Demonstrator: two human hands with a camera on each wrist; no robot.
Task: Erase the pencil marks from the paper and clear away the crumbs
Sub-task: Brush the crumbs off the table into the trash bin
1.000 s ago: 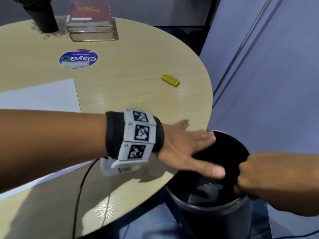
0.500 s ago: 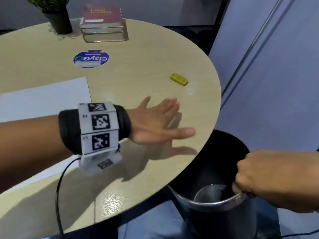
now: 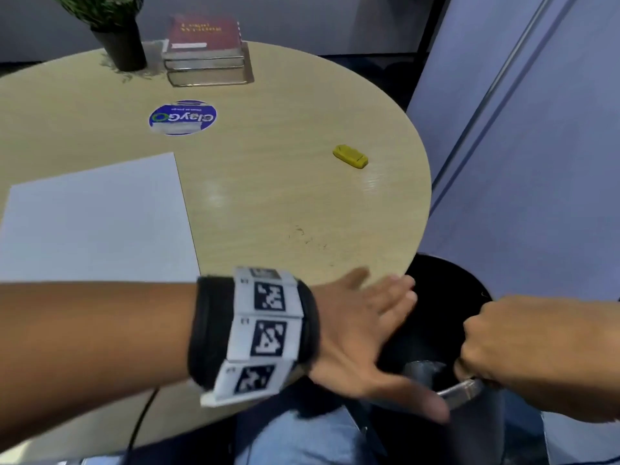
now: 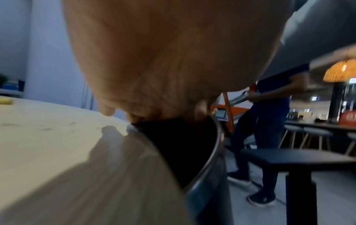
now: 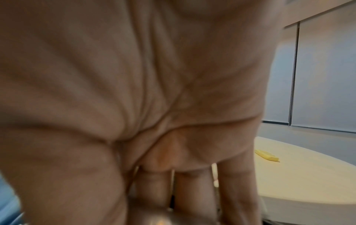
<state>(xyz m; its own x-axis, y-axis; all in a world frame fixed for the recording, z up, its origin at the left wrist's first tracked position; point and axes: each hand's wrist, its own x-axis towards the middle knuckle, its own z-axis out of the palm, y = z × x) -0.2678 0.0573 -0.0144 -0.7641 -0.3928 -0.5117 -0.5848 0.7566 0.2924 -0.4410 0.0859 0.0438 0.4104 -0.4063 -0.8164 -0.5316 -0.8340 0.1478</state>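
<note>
Your left hand lies flat with straight, spread fingers at the near right edge of the round table, fingertips reaching out over the black bin, which suits sweeping crumbs off the tabletop and into it. Your right hand curls round the bin's metal rim, apparently to hold the mouth snug against the table edge so nothing falls past; the left wrist view shows rim and tabletop touching. Just beyond your left hand, a thin scatter of dark eraser crumbs remains on the wood, too fine to count, so the clearing looks unfinished and another sweep seems called for. To the left lies one sheet of white paper, flat, and no pencil marks show on the part in view. Farther right sits one yellow eraser, well apart from both hands. Beyond that you have one round blue sticker, then at the far edge a stack of three books beside one potted plant.
</note>
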